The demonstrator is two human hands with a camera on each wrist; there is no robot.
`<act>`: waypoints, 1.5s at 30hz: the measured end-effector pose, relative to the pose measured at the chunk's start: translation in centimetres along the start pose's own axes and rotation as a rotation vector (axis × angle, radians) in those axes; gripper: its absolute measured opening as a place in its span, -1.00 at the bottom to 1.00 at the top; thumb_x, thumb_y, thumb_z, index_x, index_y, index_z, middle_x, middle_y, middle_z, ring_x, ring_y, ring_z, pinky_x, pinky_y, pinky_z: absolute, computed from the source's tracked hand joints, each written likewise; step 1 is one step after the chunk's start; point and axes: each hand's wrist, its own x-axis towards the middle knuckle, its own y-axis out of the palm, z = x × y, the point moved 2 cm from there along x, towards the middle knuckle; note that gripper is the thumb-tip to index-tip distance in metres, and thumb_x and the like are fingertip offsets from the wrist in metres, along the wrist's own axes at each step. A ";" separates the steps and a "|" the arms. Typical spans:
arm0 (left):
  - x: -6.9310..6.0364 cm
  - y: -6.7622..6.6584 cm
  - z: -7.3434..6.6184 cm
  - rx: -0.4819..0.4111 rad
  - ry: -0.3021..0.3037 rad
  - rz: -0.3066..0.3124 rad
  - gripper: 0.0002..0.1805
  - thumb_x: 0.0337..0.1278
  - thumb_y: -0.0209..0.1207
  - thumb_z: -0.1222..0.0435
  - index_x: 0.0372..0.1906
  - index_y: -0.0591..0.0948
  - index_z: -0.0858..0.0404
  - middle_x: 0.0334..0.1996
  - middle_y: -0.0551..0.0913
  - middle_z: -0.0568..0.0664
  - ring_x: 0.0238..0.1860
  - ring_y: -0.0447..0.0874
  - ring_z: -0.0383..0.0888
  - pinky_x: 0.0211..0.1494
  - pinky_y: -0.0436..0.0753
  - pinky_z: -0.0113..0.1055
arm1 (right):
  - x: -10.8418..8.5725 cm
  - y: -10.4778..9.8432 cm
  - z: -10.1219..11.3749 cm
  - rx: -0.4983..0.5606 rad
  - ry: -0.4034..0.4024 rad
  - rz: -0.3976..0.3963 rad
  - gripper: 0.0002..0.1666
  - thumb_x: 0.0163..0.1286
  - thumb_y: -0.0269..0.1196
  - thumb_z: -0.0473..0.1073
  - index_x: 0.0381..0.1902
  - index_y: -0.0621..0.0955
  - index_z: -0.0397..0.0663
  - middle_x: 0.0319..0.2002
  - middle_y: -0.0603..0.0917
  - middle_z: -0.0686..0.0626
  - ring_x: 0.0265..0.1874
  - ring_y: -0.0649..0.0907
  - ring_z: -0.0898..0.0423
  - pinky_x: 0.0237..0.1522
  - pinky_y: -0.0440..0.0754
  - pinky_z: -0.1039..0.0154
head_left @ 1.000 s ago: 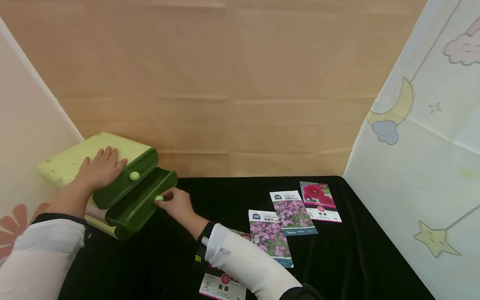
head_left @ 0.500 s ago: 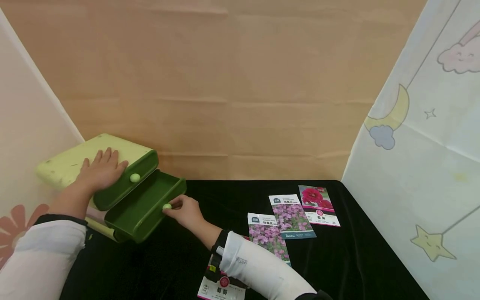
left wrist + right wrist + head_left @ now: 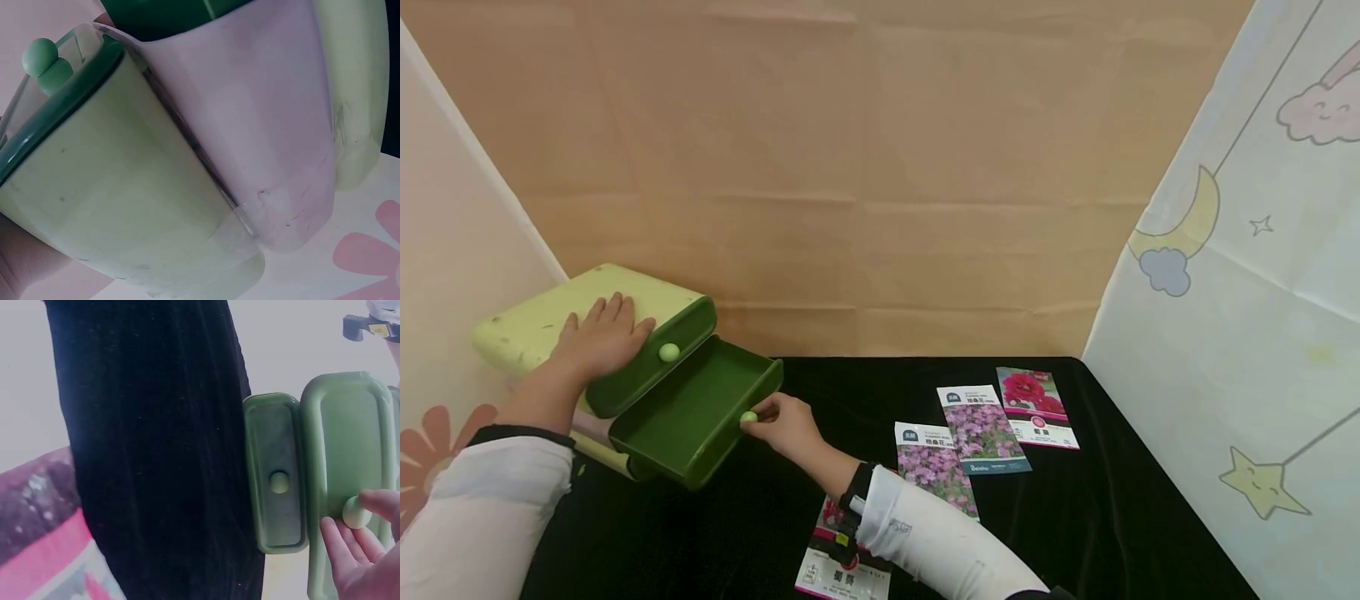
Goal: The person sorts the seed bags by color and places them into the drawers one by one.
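A light-green drawer box with dark-green drawers stands at the left of the black cloth. My left hand rests on its top, fingers straight and spread. The lower drawer is pulled well out, and its inside shows no contents. My right hand pinches this drawer's round knob between thumb and fingers; the right wrist view also shows the pinched knob. Above it, the upper drawer is pushed in, its own knob free. The left wrist view shows the box's green and pinkish side.
Seed packets lie on the black cloth: two with pink-purple flowers and one with red flowers to the right, another red-flowered one partly under my right forearm. A brown paper backdrop stands behind.
My right hand has moved right and slightly down, drawing the lower drawer further out of the box. My left hand has stayed flat on top.
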 end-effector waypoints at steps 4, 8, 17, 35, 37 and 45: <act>0.0 0.0 0.0 0.002 0.002 -0.008 -0.13 0.50 -0.52 -0.08 0.41 -0.25 0.67 0.40 -0.31 0.61 0.39 -0.39 0.55 0.31 -0.30 0.49 | -0.1 0.0 -0.5 0.007 -0.003 -0.001 -0.75 0.22 0.39 -0.10 -0.20 0.64 -0.08 -0.29 0.70 0.08 -0.40 0.62 0.33 -0.39 0.58 0.43; -0.1 0.1 -0.2 0.001 0.006 -0.005 -0.12 0.50 -0.52 -0.09 0.41 -0.25 0.67 0.40 -0.31 0.61 0.39 -0.39 0.55 0.31 -0.30 0.49 | -0.4 0.1 -0.8 0.016 -0.001 -0.007 -0.75 0.21 0.40 -0.11 -0.20 0.64 -0.09 -0.30 0.70 0.07 -0.39 0.62 0.33 -0.38 0.59 0.43; -0.1 0.1 -0.6 0.000 0.014 0.002 -0.13 0.51 -0.52 -0.08 0.41 -0.26 0.67 0.40 -0.31 0.61 0.39 -0.38 0.55 0.31 -0.30 0.49 | -1.1 -2.5 -2.4 0.008 0.020 0.099 -0.55 0.36 0.27 -0.03 0.16 0.57 -0.05 0.00 0.69 -0.04 -0.06 0.66 0.11 -0.08 0.65 0.23; -0.8 0.1 0.6 -0.018 0.001 -0.004 -0.10 0.48 -0.55 -0.12 0.41 -0.26 0.67 0.39 -0.33 0.61 0.39 -0.40 0.56 0.30 -0.33 0.50 | -5.8 -21.0 -9.5 -0.390 0.228 -0.217 -0.24 0.46 0.13 -0.03 0.42 0.20 -0.39 0.36 0.29 -0.43 0.34 0.33 -0.34 0.30 0.37 -0.21; -0.9 0.1 0.5 -0.021 0.000 -0.004 -0.10 0.48 -0.55 -0.12 0.41 -0.26 0.67 0.39 -0.33 0.61 0.39 -0.40 0.56 0.30 -0.33 0.50 | -6.6 -22.3 -10.4 -0.470 0.230 -0.227 -0.19 0.45 0.15 -0.02 0.41 0.16 -0.46 0.38 0.23 -0.48 0.36 0.27 -0.39 0.33 0.30 -0.25; -0.8 0.3 0.2 -0.036 -0.003 -0.009 -0.10 0.47 -0.55 -0.13 0.42 -0.27 0.64 0.41 -0.34 0.59 0.41 -0.41 0.53 0.31 -0.35 0.49 | -8.9 -26.2 -14.6 -0.588 0.276 -0.262 0.26 0.26 0.25 0.30 0.42 -0.05 -0.58 0.41 -0.12 -0.60 0.40 -0.08 -0.53 0.34 0.02 -0.43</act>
